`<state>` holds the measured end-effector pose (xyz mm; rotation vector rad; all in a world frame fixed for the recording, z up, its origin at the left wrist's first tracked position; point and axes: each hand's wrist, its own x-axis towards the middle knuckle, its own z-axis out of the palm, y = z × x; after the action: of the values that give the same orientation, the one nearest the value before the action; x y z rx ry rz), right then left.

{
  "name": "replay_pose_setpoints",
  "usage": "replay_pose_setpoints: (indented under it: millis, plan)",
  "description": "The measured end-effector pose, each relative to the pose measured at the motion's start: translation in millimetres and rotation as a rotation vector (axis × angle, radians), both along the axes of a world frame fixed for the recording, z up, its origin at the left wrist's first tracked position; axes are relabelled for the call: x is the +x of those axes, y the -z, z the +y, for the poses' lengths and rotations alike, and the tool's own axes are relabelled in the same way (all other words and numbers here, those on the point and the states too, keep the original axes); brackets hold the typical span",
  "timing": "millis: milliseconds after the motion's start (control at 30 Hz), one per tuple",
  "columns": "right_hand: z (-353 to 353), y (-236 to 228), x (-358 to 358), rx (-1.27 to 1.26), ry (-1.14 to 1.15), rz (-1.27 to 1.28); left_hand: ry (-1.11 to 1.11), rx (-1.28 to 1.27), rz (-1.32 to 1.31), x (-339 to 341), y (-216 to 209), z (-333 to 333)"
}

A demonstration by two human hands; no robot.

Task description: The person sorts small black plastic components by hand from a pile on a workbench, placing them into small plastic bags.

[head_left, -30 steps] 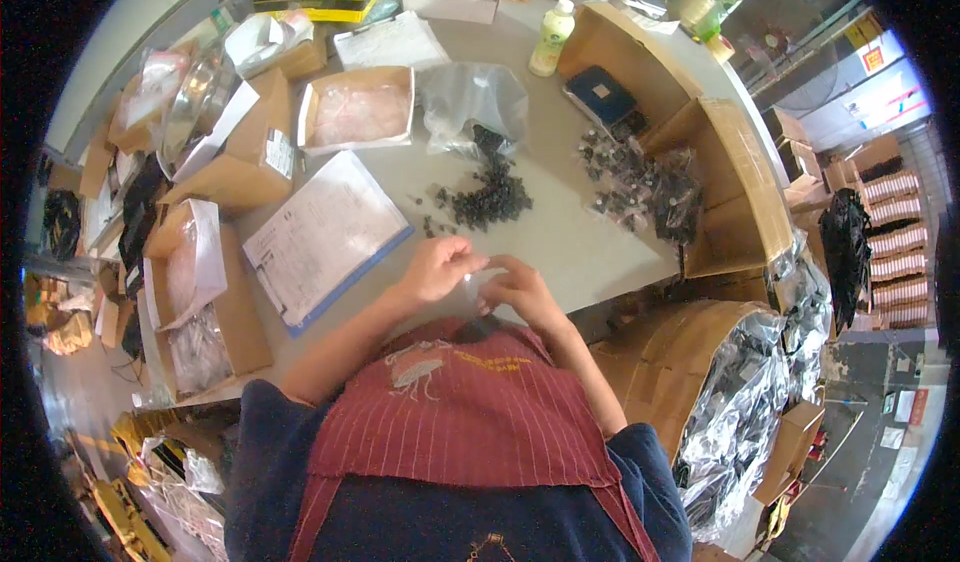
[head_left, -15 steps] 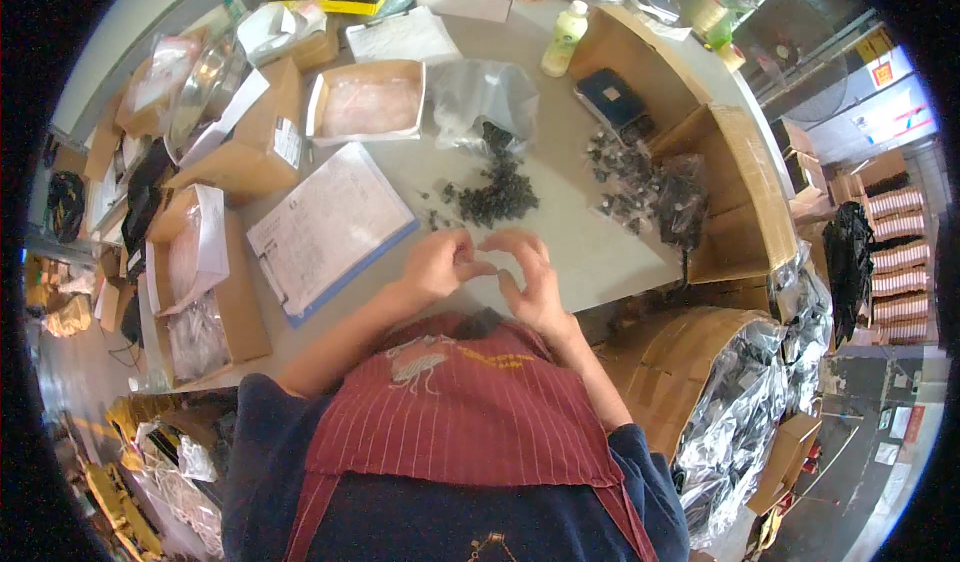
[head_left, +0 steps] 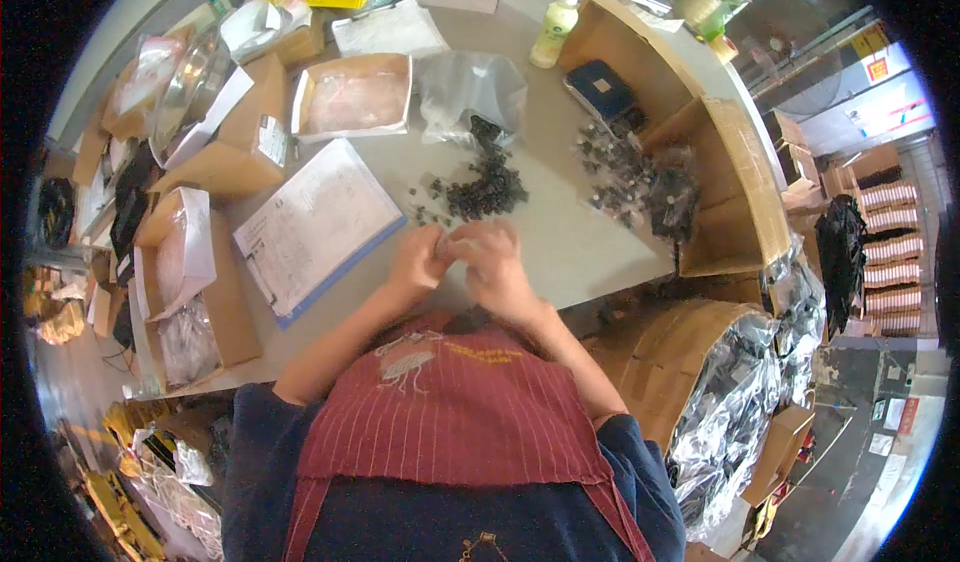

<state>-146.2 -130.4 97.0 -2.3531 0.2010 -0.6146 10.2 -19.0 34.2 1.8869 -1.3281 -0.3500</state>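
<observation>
The head view looks down on a pale worktop (head_left: pixel 570 252) crowded with boxes and bags. The left hand (head_left: pixel 418 260) and the right hand (head_left: pixel 492 262) meet just above the near edge of the worktop, fingertips pressed together around something small between them; both hands are curled closed, but the thing they pinch is too small and too hidden to make out, so I cannot tell what it is. Just beyond the hands, nearly touching the fingertips, lies a heap of small dark parts (head_left: pixel 484 190), with a few strays scattered to its left. Behind that heap a crumpled clear plastic bag (head_left: pixel 470 90) lies open on the worktop. To the right, a second, looser spread of dark parts (head_left: pixel 630 177) runs toward an open cardboard box (head_left: pixel 740 192) lying on its side at the worktop's right edge. To the left of the hands sits a printed sheet on a blue-edged board (head_left: pixel 315 224), tilted relative to the worktop edge. Farther back is a shallow open box with a pinkish lining (head_left: pixel 352 102), and near the far edge stands a small pale green bottle (head_left: pixel 553 32), upright. The person wears a red striped apron (head_left: pixel 450 402) over dark blue sleeves.
</observation>
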Motion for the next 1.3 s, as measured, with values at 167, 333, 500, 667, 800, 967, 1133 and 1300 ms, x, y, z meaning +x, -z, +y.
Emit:
replay_pose_setpoints:
  millis: [167, 333, 500, 667, 800, 967, 1133, 1300]
  plan:
    - [-96.0, 71.6, 0.4, -0.100, 0.529, 0.025, -0.048, 0.059, 0.214, -7.2, 19.1, 2.6]
    - [-106.0, 102.9, -1.5, -0.224, 0.414, 0.047, 0.045, 0.018, 0.469, -19.2, 13.0, 1.9]
    - [-67.8, 86.9, -6.5, -0.113, 0.296, 0.070, 0.114, 0.046, 0.709, -25.5, 19.9, 5.7]
    - [-58.4, 79.1, -25.0, 0.018, 0.315, 0.113, 0.160, 0.015, 0.895, -27.5, 18.8, 4.9]
    - [-63.3, 82.8, -41.0, 0.018, 0.298, 0.117, 0.136, 0.082, 0.828, -27.6, 21.9, 4.7]
    - [-60.7, 78.1, -47.1, 0.024, 0.332, 0.175, 0.147, 0.058, 0.806, -28.6, 25.8, 2.1]
    - [-53.1, 76.7, -43.3, -0.104, 0.405, 0.199, 0.113, 0.068, 0.546, -30.0, 18.4, -4.0]
    - [-48.3, 68.1, -41.6, -0.013, 0.412, 0.186, 0.144, 0.037, 0.394, -28.5, 22.7, -10.4]
